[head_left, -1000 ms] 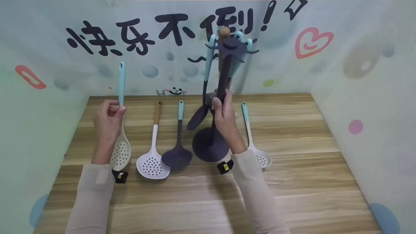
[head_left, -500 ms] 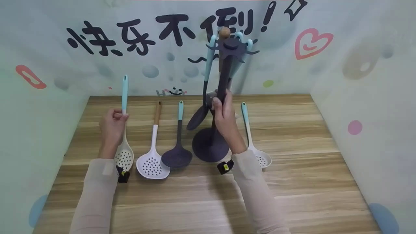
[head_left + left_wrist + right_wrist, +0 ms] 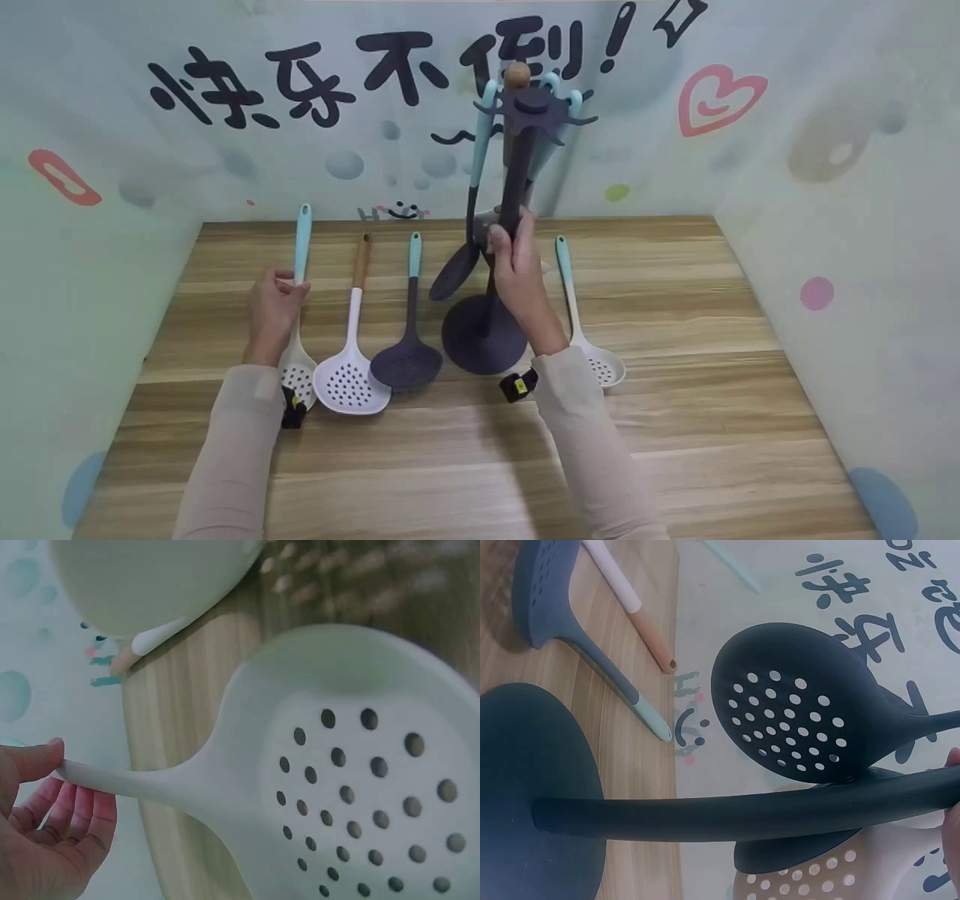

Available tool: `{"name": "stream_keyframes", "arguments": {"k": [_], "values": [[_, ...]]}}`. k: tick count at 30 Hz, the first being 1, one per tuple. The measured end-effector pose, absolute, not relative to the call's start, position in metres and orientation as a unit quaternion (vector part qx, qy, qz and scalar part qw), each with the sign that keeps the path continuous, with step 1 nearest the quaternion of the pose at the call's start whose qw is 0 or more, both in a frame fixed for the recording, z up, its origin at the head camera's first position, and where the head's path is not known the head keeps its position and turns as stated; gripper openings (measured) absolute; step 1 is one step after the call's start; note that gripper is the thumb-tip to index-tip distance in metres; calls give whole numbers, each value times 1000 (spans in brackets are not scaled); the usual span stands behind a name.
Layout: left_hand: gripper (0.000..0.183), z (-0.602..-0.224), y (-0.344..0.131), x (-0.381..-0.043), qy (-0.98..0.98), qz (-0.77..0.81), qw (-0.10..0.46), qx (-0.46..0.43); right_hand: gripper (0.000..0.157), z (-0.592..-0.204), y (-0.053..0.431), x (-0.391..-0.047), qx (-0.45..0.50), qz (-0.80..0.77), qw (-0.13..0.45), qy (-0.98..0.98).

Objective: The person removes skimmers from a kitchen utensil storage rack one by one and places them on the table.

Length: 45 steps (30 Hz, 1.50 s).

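Observation:
My left hand (image 3: 271, 309) pinches a cream skimmer (image 3: 303, 244) with a light blue handle between thumb and fingers. In the left wrist view the perforated bowl of this skimmer (image 3: 247, 727) fills much of the picture. My right hand (image 3: 521, 281) grips the post of a dark utensil stand (image 3: 516, 184) in the middle of the table. Utensils hang from its hooked top, among them a dark ladle-like one (image 3: 454, 271) with a blue handle. A dark perforated skimmer (image 3: 780, 757) hangs beside the post in the right wrist view.
On the wooden table (image 3: 420, 472), a white slotted turner (image 3: 354, 379) with a wooden handle lies next to a dark turner (image 3: 409, 364) with a blue handle. A small white skimmer (image 3: 570, 289) lies right of the stand, partly behind my right sleeve. Printed walls surround the table.
My left hand has moved toward the front and to the right, bringing the cream skimmer lower and nearer the white turner. My right hand stays on the post.

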<state>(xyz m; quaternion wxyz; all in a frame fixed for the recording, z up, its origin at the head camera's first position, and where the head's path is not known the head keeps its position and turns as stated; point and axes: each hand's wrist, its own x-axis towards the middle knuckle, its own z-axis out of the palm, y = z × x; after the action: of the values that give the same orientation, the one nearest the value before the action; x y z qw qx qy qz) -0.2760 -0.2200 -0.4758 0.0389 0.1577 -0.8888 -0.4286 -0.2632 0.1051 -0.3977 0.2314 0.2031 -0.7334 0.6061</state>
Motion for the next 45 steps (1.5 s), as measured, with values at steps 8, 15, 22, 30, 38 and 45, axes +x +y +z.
{"name": "stream_keyframes", "arguments": {"k": [8,15,22,30,38,45], "values": [[26,-483,-213,-283,-897,-416,52,142,27,-397,103,-263,207,598,244,-735],[22,-487,-210,-284,-901,-414,19,125,28,-397,103,-262,203,592,239,-743],[44,-487,-208,-290,-902,-396,-132,108,27,-396,102,-262,203,594,244,-739],[57,-485,-207,-291,-893,-374,-231,91,27,-397,103,-262,206,598,244,-735],[66,-477,-207,-289,-890,-360,-272,60,28,-398,103,-263,202,595,246,-739],[72,-457,-198,-290,-897,-365,-245,33,29,-398,105,-263,201,602,237,-735]]}}
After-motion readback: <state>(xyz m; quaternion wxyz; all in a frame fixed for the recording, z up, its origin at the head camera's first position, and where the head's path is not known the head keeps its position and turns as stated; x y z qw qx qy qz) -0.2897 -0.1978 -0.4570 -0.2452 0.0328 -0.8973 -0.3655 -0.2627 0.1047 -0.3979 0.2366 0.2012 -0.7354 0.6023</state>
